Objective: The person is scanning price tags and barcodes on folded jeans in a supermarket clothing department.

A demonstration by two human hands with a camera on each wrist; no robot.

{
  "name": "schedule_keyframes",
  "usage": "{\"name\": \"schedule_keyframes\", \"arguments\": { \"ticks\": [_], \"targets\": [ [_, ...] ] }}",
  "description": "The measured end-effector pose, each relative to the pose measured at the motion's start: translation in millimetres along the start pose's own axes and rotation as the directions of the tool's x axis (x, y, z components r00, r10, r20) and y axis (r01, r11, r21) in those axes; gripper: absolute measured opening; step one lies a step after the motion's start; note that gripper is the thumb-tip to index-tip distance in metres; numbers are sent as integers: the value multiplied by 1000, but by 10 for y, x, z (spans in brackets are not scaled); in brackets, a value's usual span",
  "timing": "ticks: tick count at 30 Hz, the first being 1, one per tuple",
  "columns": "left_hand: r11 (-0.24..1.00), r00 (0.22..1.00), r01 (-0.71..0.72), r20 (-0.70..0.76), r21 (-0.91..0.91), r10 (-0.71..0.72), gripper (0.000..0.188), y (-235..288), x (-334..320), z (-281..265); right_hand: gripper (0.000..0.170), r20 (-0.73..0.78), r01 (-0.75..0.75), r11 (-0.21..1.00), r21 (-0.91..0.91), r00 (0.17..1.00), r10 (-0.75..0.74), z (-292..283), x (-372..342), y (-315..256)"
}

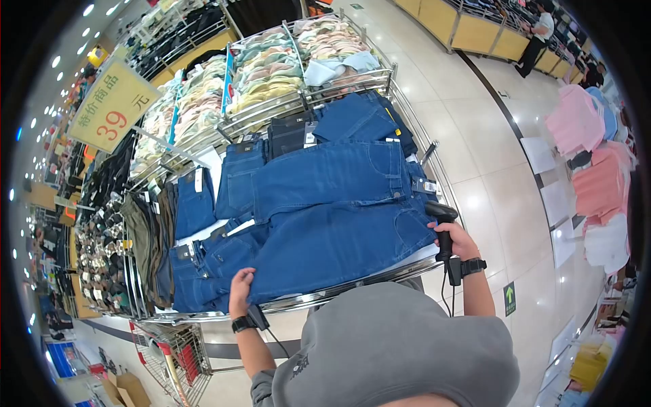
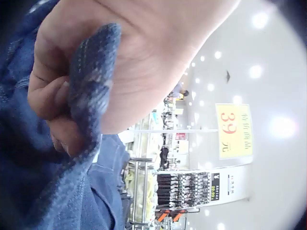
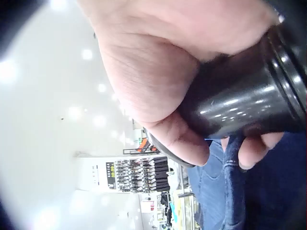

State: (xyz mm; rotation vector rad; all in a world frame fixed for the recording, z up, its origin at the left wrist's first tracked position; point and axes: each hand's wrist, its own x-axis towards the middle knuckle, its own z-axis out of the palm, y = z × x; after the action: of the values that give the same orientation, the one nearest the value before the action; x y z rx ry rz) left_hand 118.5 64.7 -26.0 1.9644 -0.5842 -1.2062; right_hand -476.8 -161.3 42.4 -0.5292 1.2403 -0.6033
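Note:
Blue jeans (image 1: 325, 241) lie spread over the rack, waist to the right and legs to the left. My left hand (image 1: 241, 290) is at the near left end of a leg; in the left wrist view, the left hand (image 2: 139, 57) pinches a folded denim edge (image 2: 91, 86) between thumb and fingers. By the waistband, my right hand (image 1: 461, 242) grips a black handheld device (image 1: 444, 245). The right wrist view shows the right hand (image 3: 153, 76) wrapped round the black device (image 3: 230, 103), its fingertips beside a denim edge (image 3: 235, 182), contact partly hidden.
Folded jeans (image 1: 195, 200) lie left and behind, with pastel garments (image 1: 268, 71) in bins beyond. A yellow price sign (image 1: 114, 105) stands at the left. A metal rail (image 1: 339, 290) runs along the near edge. A shopping cart (image 1: 173, 359) stands at the lower left.

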Motion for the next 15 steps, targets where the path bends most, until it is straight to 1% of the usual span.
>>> {"name": "schedule_keyframes", "arguments": {
  "ticks": [1, 3, 4, 6, 7, 8, 10, 11, 12, 13, 15],
  "targets": [
    [991, 998, 67, 4, -120, -67, 18, -154, 20, 67, 35, -12, -53, 998, 37, 998, 54, -19, 12, 66],
    [963, 993, 113, 67, -246, -99, 22, -240, -78, 216, 38, 3, -72, 996, 59, 997, 72, -47, 31, 139],
    [963, 987, 142, 105, -229, -120, 26, -63, -234, 296, 39, 9, -83, 994, 69, 997, 83, -53, 21, 168],
    [942, 967, 213, 194, -259, -165, 27, 97, -393, 391, 39, 4, -59, 996, 68, 998, 59, -39, 9, 175],
    [929, 954, 247, 237, -275, -183, 27, 123, -416, 406, 39, 4, -44, 997, 65, 999, 44, -26, 8, 162],
    [926, 936, 295, 267, -236, -231, 26, 101, -388, 362, 39, -1, -40, 997, 63, 999, 40, -21, 10, 153],
    [988, 979, 89, 192, -129, -63, 23, 73, -283, 196, 38, -29, 27, 1000, 11, 999, -27, 0, -12, 117],
    [998, 987, -13, 160, -69, 24, 22, 47, -245, 148, 37, -41, 59, 998, -18, 997, -60, 14, -28, 81],
    [983, 990, 104, 115, -154, -86, 18, 387, -404, 121, 40, -23, 62, 998, -31, 998, -63, -10, -42, 19],
    [935, 985, 99, 167, -340, -43, 15, 474, -412, 30, 43, -8, 98, 995, -29, 995, -99, 10, -110, -68],
    [898, 971, 139, 236, -417, -40, 13, 770, -548, -128, 44, 2, 103, 995, 9, 995, -103, 2, -248, -244]
  ]
}}
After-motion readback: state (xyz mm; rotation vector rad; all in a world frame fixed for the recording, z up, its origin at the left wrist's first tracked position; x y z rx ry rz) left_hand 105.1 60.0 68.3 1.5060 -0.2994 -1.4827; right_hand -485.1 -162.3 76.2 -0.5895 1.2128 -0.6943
